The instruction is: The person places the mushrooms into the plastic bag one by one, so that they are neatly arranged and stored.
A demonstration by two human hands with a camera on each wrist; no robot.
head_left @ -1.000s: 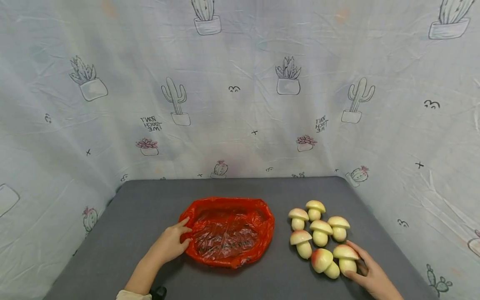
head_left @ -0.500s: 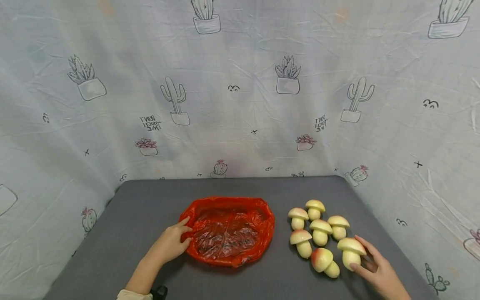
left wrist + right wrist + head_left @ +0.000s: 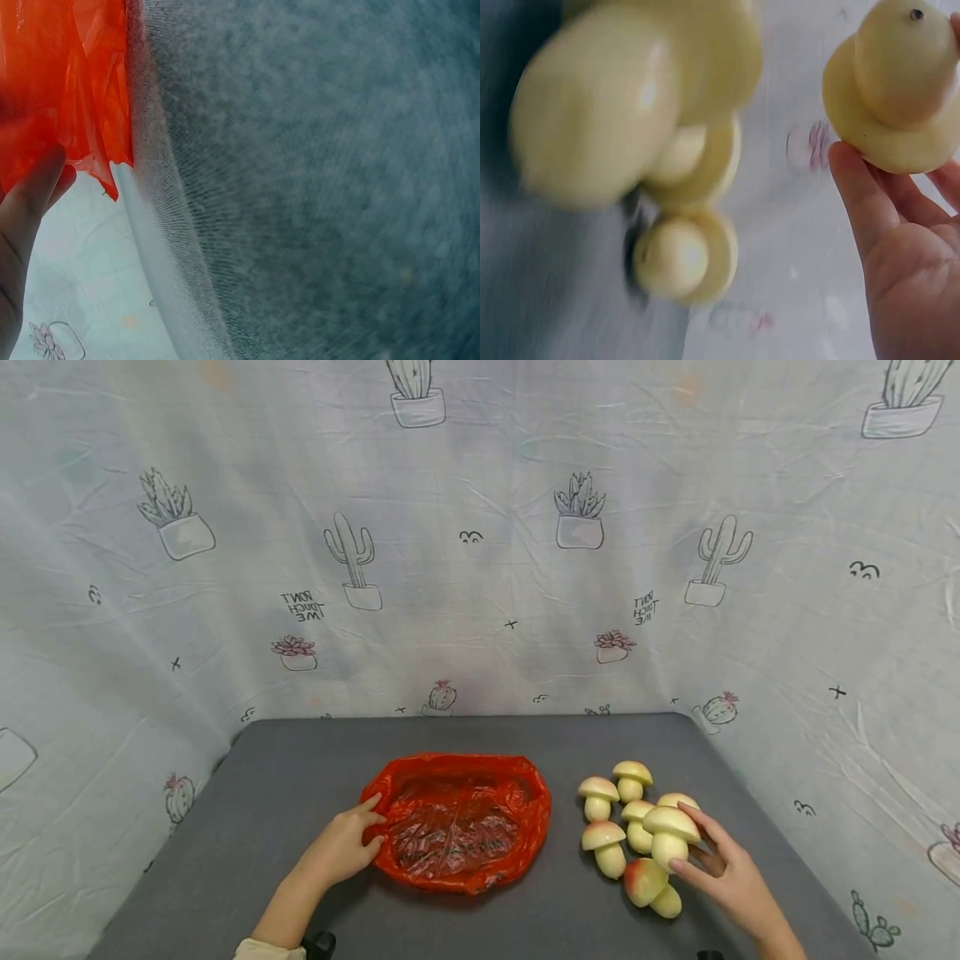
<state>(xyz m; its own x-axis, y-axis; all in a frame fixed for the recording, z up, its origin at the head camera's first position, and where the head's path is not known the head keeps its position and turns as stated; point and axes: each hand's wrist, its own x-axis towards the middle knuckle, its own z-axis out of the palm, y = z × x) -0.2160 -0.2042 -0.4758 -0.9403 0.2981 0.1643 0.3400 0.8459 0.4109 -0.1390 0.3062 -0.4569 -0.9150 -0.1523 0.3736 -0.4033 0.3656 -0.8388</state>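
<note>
My right hand point(image 3: 723, 877) grips a pale yellow toy mushroom point(image 3: 670, 837) with a rounded cap, thumb on its stem. In the head view it overlaps the mushrooms behind it; the right wrist view shows the held mushroom point(image 3: 904, 97) raised, its stem end facing the camera. Beside it lies a mushroom with a reddish cap point(image 3: 643, 882), tipped over. At the left edge of a shallow red plastic-lined container point(image 3: 536, 839), my left hand point(image 3: 347, 839) rests with straight fingers touching the plastic. Red plastic point(image 3: 82, 90) hangs in folds by the left fingers in the left wrist view.
Several more toy mushrooms stand grouped on the grey table point(image 3: 300, 777), among them one at the back point(image 3: 632, 777) and one at the left point(image 3: 604, 847). A white curtain point(image 3: 480, 568) printed with cacti hangs behind and along both sides.
My right hand has lifted the mushroom off the table, first drawing it slightly right, then carrying it left and farther back over the group. The left hand and red container have stayed put.
</note>
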